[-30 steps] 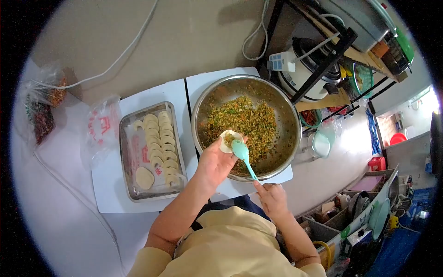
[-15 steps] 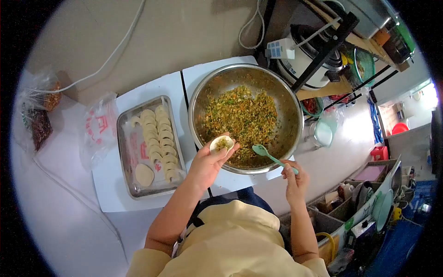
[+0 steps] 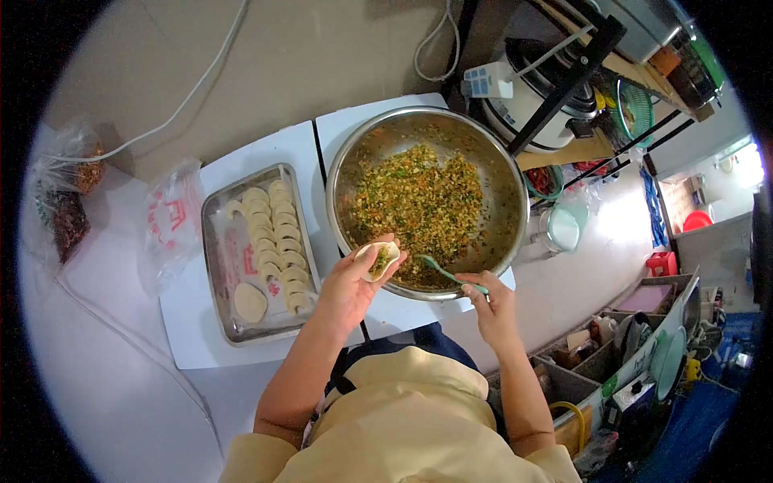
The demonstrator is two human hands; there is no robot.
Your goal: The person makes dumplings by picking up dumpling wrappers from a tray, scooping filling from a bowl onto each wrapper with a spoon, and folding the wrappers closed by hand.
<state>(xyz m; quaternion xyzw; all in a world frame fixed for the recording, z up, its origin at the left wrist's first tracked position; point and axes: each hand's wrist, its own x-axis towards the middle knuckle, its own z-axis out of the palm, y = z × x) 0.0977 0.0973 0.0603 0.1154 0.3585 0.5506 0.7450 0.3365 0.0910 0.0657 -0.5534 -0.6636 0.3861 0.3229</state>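
Cupped in my left hand (image 3: 346, 287) is a round dumpling wrapper (image 3: 382, 262) with some filling in its middle, held over the near-left rim of a big metal bowl (image 3: 514, 185). Chopped green, orange and yellow filling (image 3: 419, 209) covers the bowl's bottom. My right hand (image 3: 493, 310) grips a light green spoon (image 3: 463, 278) by its handle, the head dipping low into the bowl near the filling. Left of the bowl, a metal tray (image 3: 228, 310) carries rows of folded dumplings (image 3: 278, 241) and a flat round wrapper (image 3: 250, 303).
A clear plastic bag (image 3: 173, 221) with red print lies left of the tray. Behind the bowl on the right, a rack holds a rice cooker (image 3: 531, 109) and a power strip (image 3: 488, 82). Storage bins (image 3: 572, 386) stand on the floor at right.
The right hand with the spoon has moved left, bringing the spoon's head closer to the wrapper. The left hand has tilted the wrapper and shifted slightly left.
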